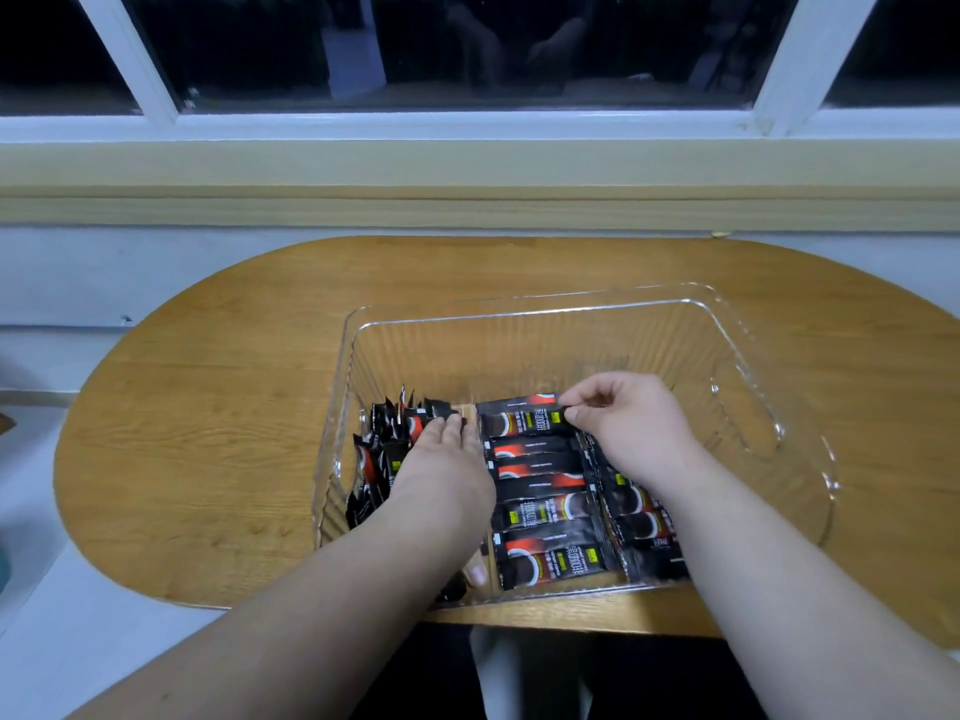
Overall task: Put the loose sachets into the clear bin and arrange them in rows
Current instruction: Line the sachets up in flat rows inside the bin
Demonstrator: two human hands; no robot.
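Presently, inside the bin (769,402), a sachet (519,422) is pinched by the right hand (631,426) at centre frame, seemingly for squaring with the flat row (545,517); upright sachets (382,452) are braced by the left hand (441,465), fingers straight.

An oval wooden table (218,407) (rounded ends) carries the clear bin (769,387).

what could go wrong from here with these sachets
The upright sachets on the left lean unevenly; if the left hand touching them lifts off, they may topple. The far sachet, pinched by the right hand, could land crooked and disturb the flat row next to it.
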